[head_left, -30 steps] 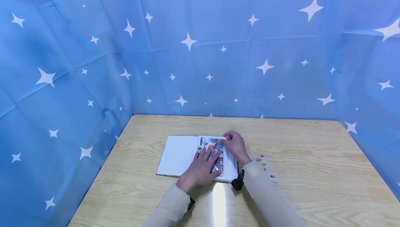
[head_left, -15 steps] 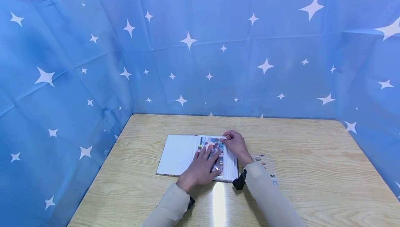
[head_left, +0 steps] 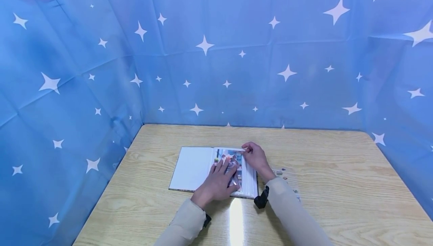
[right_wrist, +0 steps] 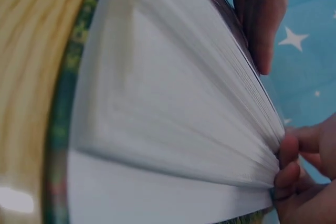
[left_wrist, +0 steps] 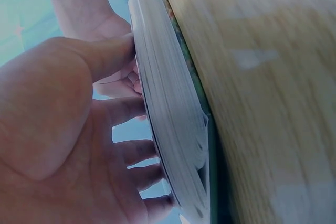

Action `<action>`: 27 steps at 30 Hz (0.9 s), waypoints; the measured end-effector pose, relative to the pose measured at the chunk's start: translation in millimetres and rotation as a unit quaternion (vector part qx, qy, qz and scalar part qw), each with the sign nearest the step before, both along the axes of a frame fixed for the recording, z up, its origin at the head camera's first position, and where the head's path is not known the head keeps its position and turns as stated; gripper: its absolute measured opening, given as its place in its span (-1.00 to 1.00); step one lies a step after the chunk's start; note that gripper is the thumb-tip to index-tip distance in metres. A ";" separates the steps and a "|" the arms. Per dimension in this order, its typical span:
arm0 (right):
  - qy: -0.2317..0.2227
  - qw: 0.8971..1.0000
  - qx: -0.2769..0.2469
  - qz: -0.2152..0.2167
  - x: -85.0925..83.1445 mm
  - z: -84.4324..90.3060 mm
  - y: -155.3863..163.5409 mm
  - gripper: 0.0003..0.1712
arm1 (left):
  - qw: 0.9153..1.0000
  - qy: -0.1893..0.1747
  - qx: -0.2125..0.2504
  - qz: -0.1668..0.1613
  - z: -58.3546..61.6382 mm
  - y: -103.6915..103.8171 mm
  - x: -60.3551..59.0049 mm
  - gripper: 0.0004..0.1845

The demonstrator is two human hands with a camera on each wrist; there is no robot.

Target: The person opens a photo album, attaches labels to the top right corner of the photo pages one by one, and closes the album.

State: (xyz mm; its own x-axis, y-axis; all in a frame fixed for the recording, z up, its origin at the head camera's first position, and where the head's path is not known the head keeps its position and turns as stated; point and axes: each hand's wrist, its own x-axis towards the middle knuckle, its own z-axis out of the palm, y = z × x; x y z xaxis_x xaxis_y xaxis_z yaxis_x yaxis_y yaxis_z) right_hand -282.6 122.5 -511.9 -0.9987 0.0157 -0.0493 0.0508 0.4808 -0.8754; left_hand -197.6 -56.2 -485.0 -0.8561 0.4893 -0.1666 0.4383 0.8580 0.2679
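A photo album [head_left: 191, 169] lies opened on the table, its blank white inside cover to the left. The right-hand page carries a photo [head_left: 239, 159] with a bear-like figure, partly covered by a hand. My left hand [head_left: 216, 182] rests on this photo with spread fingers; in the left wrist view, its thumb and fingers lie along the top of the thick page stack [left_wrist: 165, 98]. At the far edge of the page, my right hand [head_left: 256, 160] has its thumb and curled fingers on the page edge. The right wrist view shows those fingers [right_wrist: 289, 169] pinching at the fanned pages [right_wrist: 184, 93].
Partly behind the right forearm, a clear sheet of small stickers [head_left: 294, 182] lies on the wooden table [head_left: 345, 178]. Blue star-patterned cloth [head_left: 250, 65] hangs behind the table and along both sides. Each wrist wears a black device.
The right thumb has drawn slightly to the right, showing more of the photo's upper corner. The right forearm has shifted a little rightward over the sticker sheet. The left hand stays put.
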 end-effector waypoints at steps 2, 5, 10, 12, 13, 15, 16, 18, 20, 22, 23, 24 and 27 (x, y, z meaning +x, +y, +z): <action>0.000 1.000 -0.002 0.004 1.3 0.1 1.3 -0.80 | 1.000 -0.002 0.001 0.000 -0.5 -0.2 0.1 -0.26; 0.000 1.000 -0.003 0.010 3.2 -0.2 3.6 -0.78 | 1.000 -0.004 0.002 0.000 -1.5 -0.5 0.6 -0.26; 0.010 0.999 0.012 0.028 8.4 2.1 6.7 -0.76 | 1.000 -0.006 -0.002 0.004 -2.2 -1.1 1.0 -0.26; 0.019 0.999 0.028 0.037 11.6 4.5 7.9 -0.75 | 1.000 -0.007 -0.002 0.005 -2.0 -1.3 0.8 -0.26; 0.024 0.998 0.035 0.042 13.9 6.3 8.6 -0.73 | 1.000 -0.008 -0.001 0.005 -1.9 -1.4 0.8 -0.26; 0.034 0.997 0.051 0.055 18.4 9.6 10.3 -0.70 | 1.000 -0.008 0.003 0.005 -1.7 -1.5 0.8 -0.26; 0.036 0.996 0.057 0.059 20.8 11.3 10.8 -0.68 | 1.000 -0.009 0.007 0.004 -1.6 -1.5 0.7 -0.27; 0.044 0.993 0.074 0.075 26.1 14.3 12.1 -0.62 | 1.000 -0.011 0.013 0.004 -1.4 -1.7 0.8 -0.27; 0.057 0.989 0.096 0.093 31.1 16.6 12.7 -0.57 | 1.000 -0.011 0.019 0.003 -1.9 -2.1 0.9 -0.27; 0.071 0.984 0.123 0.111 35.5 17.8 12.8 -0.52 | 1.000 -0.011 0.023 0.003 -2.0 -2.8 0.9 -0.27; 0.077 0.980 0.138 0.121 37.6 18.0 12.8 -0.49 | 1.000 -0.010 0.024 0.002 -2.1 -3.2 1.0 -0.27; 0.081 0.977 0.151 0.129 39.3 18.0 12.8 -0.47 | 1.000 -0.008 0.024 0.002 -2.4 -3.5 1.0 -0.27; 0.078 0.969 0.178 0.154 44.2 17.5 13.4 -0.40 | 1.000 -0.006 0.026 0.001 -3.0 -4.5 0.7 -0.27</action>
State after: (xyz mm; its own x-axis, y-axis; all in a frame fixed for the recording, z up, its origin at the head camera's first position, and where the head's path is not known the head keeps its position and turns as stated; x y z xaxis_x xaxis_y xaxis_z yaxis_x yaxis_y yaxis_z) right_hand -238.5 135.9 -494.3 -0.9536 -0.2959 0.0554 -0.2620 0.7253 -0.6367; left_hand -196.9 -60.6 -488.0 -0.8549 0.4964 -0.1508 0.4338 0.8433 0.3173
